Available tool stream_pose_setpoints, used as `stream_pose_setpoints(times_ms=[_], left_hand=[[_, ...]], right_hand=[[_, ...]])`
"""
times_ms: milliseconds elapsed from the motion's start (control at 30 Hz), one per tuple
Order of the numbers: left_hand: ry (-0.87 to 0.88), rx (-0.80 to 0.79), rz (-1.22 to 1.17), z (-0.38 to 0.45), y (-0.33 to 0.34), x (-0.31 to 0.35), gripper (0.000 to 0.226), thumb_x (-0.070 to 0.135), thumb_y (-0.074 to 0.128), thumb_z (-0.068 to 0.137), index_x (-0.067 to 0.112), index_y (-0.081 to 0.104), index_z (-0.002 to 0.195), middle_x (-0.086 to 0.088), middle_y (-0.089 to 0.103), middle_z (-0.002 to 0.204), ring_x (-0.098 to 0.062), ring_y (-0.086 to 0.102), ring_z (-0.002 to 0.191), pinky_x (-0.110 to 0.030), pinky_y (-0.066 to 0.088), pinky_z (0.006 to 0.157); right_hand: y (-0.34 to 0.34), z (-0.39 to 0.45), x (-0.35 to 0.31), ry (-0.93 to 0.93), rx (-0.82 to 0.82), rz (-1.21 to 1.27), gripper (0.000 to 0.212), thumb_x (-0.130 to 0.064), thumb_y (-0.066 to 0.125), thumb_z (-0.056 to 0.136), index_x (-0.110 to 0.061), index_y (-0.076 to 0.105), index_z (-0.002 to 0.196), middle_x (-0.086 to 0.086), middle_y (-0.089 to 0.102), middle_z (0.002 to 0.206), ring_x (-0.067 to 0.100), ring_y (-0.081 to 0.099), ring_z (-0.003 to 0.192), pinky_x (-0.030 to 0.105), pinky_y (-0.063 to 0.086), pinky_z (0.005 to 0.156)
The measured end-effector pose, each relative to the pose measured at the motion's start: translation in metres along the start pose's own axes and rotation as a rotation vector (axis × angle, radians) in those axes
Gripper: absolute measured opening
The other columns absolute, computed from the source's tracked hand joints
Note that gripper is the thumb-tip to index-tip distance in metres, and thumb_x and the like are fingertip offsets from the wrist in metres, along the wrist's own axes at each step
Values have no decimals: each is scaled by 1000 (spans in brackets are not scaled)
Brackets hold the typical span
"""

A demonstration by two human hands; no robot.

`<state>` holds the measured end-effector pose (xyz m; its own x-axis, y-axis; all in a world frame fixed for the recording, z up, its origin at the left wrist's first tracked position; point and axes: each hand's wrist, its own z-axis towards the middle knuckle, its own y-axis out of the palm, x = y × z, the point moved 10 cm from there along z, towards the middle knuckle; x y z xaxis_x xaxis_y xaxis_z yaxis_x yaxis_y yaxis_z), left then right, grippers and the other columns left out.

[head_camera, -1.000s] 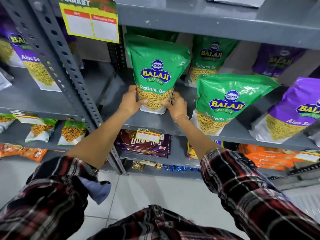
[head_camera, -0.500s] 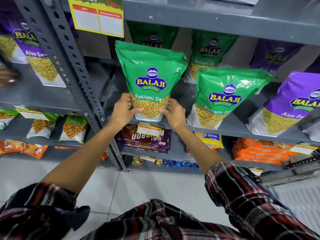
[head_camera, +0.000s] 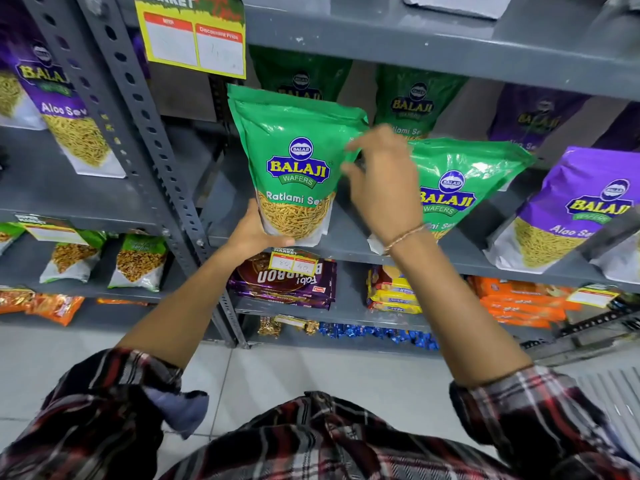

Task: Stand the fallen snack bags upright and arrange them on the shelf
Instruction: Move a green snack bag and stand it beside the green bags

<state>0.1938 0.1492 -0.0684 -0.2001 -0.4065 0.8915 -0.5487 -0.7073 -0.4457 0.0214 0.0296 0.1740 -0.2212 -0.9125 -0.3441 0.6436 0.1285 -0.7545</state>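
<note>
My left hand [head_camera: 258,233] cups the bottom left corner of a green bag [head_camera: 294,164], thumb under its base, fingers closed against its lower edge. The bag stands upright at the front lip of the grey shelf [head_camera: 349,244]; its label reads "BALAJI WAFERS" and "Ratlami Sev", the last letter hidden. My right hand [head_camera: 384,188] is raised beside the bag's upper right edge, fingers spread and loosely curled, holding nothing; it is blurred, and whether the fingertips touch the bag cannot be told. Behind that hand a second green bag [head_camera: 464,174] with the same brand leans back to the right. To its right a purple bag [head_camera: 581,209] reads "BALAJI" and "Aloo Sev", as does another purple bag [head_camera: 65,109] in the left bay. A yellow tag [head_camera: 194,36] above reads "MARKET", "MRP" and "Discounted Price". Below, a brown pack [head_camera: 287,278] lies inverted, reading "BOURBON", partly covered by a price label [head_camera: 294,263] with handwritten figures, seemingly "40".
</note>
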Motion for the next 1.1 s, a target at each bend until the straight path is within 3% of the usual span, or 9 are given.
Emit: stream_pose_setpoints(times_ms=[67, 133, 300, 533, 633, 733, 900, 1033, 1100], left_hand=[[2, 26, 18, 3, 2, -2, 101, 38, 90, 48, 24, 34, 131, 2, 54, 130, -16, 51, 116, -31, 41, 94], [-1, 58, 49, 6, -1, -4, 89, 35, 89, 51, 21, 43, 126, -3, 59, 128, -20, 55, 116, -30, 42, 93], [10, 62, 149, 11, -5, -3, 79, 33, 90, 51, 18, 52, 119, -5, 64, 122, -22, 59, 111, -27, 43, 88], [15, 55, 195, 16, -7, -4, 79, 35, 90, 50, 17, 53, 117, -7, 65, 121, -23, 60, 111, -30, 44, 89], [25, 56, 200, 17, -6, -4, 79, 35, 90, 50, 18, 52, 118, -7, 65, 121, -23, 60, 111, -29, 43, 90], [32, 57, 210, 16, -6, -2, 80, 36, 89, 51, 18, 51, 119, -7, 65, 122, -23, 59, 112, -32, 44, 93], [48, 56, 199, 12, -4, 0, 80, 36, 88, 53, 18, 49, 121, -7, 63, 124, -23, 57, 115, -28, 39, 91], [25, 33, 217, 13, -2, -8, 84, 38, 87, 55, 17, 45, 125, -6, 61, 127, -25, 56, 117, -30, 40, 91], [0, 26, 195, 9, -3, -17, 96, 34, 88, 55, 14, 34, 133, -8, 55, 134, -27, 52, 121, -34, 40, 91]], right_hand=[[-31, 25, -7, -73, 96, -63, 37, -1, 63, 76, -3, 57, 113, 18, 55, 117, 34, 51, 105, 30, 34, 86], [-18, 47, -2, -65, -54, -203, 47, 5, 58, 78, -3, 49, 123, 19, 50, 124, 36, 48, 112, 35, 35, 92], [12, 74, 3, -60, -215, -317, 33, 5, 54, 81, -7, 61, 111, 24, 62, 112, 41, 58, 105, 43, 48, 87], [14, 88, 14, 47, -168, -212, 31, -1, 53, 83, -11, 62, 112, 19, 61, 118, 38, 55, 110, 40, 48, 91], [25, 84, 5, 1, -225, -222, 26, -14, 57, 86, -3, 56, 110, 24, 60, 116, 41, 55, 109, 43, 46, 88], [38, 80, -19, -80, -277, -150, 42, -38, 62, 83, -12, 55, 116, 17, 61, 119, 36, 55, 111, 43, 46, 90], [39, 93, -30, -34, -160, -97, 21, -35, 60, 84, -25, 68, 102, 9, 70, 106, 32, 61, 102, 33, 48, 81], [42, 94, -24, -37, -186, -73, 25, -39, 62, 83, -26, 66, 103, 10, 69, 107, 33, 59, 104, 33, 47, 81], [42, 91, -16, -35, -233, -37, 39, -46, 63, 80, -24, 61, 112, 10, 66, 114, 34, 56, 108, 36, 46, 85]])
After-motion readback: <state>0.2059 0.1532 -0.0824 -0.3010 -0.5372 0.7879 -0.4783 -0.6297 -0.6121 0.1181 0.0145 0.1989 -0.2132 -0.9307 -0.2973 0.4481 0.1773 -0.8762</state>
